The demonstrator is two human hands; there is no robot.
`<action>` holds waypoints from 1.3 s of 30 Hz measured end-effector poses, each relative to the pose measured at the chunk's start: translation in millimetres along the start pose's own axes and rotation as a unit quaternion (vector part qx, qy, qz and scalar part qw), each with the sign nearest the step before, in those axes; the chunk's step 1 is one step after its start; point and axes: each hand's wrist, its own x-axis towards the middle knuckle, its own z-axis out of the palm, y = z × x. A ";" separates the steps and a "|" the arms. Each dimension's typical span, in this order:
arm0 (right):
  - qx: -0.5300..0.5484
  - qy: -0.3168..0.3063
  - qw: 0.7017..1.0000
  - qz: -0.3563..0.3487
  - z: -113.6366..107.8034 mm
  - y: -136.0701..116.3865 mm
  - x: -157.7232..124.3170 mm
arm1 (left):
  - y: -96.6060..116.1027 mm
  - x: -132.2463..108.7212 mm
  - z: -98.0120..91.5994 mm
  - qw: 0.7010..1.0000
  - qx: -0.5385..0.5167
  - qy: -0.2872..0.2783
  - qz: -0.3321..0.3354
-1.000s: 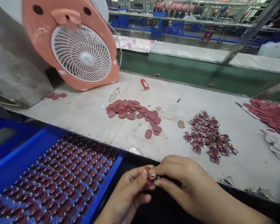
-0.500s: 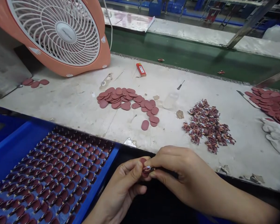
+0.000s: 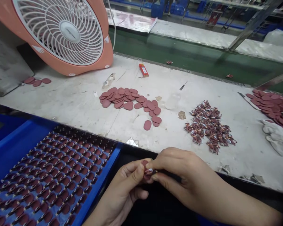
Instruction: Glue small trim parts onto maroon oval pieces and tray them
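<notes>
Just off the near edge of the scuffed white desk (image 3: 68, 108), the left hand (image 3: 127, 185) and right hand (image 3: 184, 175) grip one small maroon piece (image 3: 149, 172), beside a blue tray (image 3: 19, 147) holding rows too many to count. On the desk lie three loose discs (image 3: 37, 83) and one orange lighter (image 3: 143, 70), with one pink fan (image 3: 101, 53) at the back edge.

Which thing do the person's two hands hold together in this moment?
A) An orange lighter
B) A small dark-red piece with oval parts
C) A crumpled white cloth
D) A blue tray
B. The left hand and the right hand pinch the small dark-red piece between their fingertips, with its oval parts showing at the fingers.
</notes>
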 end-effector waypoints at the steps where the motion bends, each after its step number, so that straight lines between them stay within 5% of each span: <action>1: -0.006 -0.002 1.000 0.006 -1.5 -1.0 -2.2 | 0.4 -0.3 0.0 1.000 -0.013 -0.006 -0.004; 7: -0.015 0.092 0.996 -0.012 -12.1 -1.5 -12.2 | 4.3 -2.4 -0.8 0.988 -0.125 0.038 -0.084; 11: 0.021 0.097 0.995 -0.017 -9.6 1.8 -9.7 | 3.6 -2.7 -4.2 0.979 -0.165 0.024 -0.113; 23: 0.066 0.093 0.993 -0.025 17.0 1.4 3.6 | 2.3 -2.4 -9.9 0.994 -0.065 -0.083 -0.001; 26: -0.001 0.173 0.981 -0.085 27.2 8.0 7.4 | 5.2 -3.9 -10.7 0.999 -0.008 0.001 0.045; 30: -0.195 0.258 0.928 -0.185 42.7 18.2 10.0 | 4.3 -6.2 -7.3 0.965 0.067 0.144 0.208; 34: -0.287 0.260 0.887 -0.251 51.4 23.2 12.3 | 4.1 -6.6 -0.4 0.947 0.119 0.140 0.264; 39: -0.307 0.242 0.892 -0.226 53.6 17.1 14.7 | 7.6 -7.2 2.3 0.936 0.139 0.170 0.274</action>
